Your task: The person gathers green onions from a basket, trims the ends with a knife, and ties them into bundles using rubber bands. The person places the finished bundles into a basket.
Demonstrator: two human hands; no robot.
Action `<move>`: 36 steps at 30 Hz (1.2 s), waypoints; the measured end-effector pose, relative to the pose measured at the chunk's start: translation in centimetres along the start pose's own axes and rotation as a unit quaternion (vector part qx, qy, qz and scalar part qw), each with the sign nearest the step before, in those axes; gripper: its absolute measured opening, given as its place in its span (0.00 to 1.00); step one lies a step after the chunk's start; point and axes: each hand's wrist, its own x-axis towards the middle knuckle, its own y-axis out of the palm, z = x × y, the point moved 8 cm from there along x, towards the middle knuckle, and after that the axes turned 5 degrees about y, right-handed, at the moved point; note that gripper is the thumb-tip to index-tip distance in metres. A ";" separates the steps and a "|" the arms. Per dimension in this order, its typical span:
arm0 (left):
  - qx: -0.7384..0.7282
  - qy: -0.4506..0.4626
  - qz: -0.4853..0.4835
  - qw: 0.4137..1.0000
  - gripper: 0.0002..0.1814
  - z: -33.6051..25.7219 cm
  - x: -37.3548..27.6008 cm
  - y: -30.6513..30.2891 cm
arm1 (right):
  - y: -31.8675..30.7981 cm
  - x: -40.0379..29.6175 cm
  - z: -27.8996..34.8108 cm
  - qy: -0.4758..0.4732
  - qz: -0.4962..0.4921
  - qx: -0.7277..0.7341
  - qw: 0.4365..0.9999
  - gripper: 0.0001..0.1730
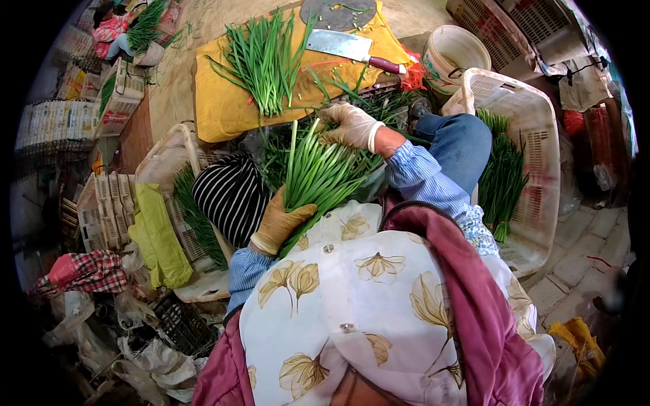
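Observation:
A loose bunch of green garlic chives (325,177) lies slanted across my lap, its pale stem ends pointing away from me. My left hand (284,218), in a tan glove, is closed around the leafy lower part. At the stem ends is my right hand (350,124), in a whitish thin glove, with thumb and fingers bent at the bunch's upper edge; whether it grips any stems is unclear. Beyond, on a yellow cloth (218,109), lie another bunch of chives (269,66) and a cleaver (340,44) with a dark red handle.
Plastic crates (546,203) with tied chive bundles (500,182) stand at right, and another crate (167,152) stands at left. A white bucket (457,53) is at the upper right. Loose chives lie below the cloth's edge. Another person (114,33) sits at the far upper left.

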 end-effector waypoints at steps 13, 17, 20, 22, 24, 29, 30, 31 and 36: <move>-0.042 -0.029 0.008 0.999 0.28 0.6 0.1 0.0 | 1.0 0.3 -6.2 0.098 -0.132 0.421 0.892 0.08; -0.092 -0.045 -0.027 0.994 0.27 0.6 -0.2 -1.0 | -5.1 -2.1 -8.3 0.130 -0.327 -0.031 0.936 0.12; -0.175 -0.042 -0.030 0.983 0.25 0.4 -0.3 -1.6 | -7.3 -2.5 -11.2 0.142 -0.249 -0.253 0.924 0.27; -0.208 -0.027 -0.033 0.977 0.24 1.1 -0.6 -2.7 | -7.1 -3.0 -11.5 0.134 -0.245 -0.202 0.939 0.34; -0.239 -0.014 -0.038 0.970 0.23 3.0 -0.7 -3.9 | -5.1 -2.8 -9.8 0.023 -0.166 0.060 0.984 0.36; -0.263 -0.036 -0.019 0.964 0.24 1.6 -0.7 -2.2 | 2.9 -3.5 -1.0 -0.003 0.070 0.358 0.931 0.41; -0.273 -0.039 -0.010 0.961 0.26 2.1 -0.9 -2.3 | 3.0 -3.2 -2.6 0.097 0.046 0.363 0.925 0.33; -0.268 -0.034 -0.007 0.963 0.27 2.8 -1.0 -2.5 | 3.0 -3.0 -4.4 0.196 0.021 0.364 0.910 0.25; -0.227 0.014 0.022 0.974 0.28 1.8 -0.5 -2.5 | -3.6 -3.5 -16.0 0.200 -0.153 0.185 0.950 0.20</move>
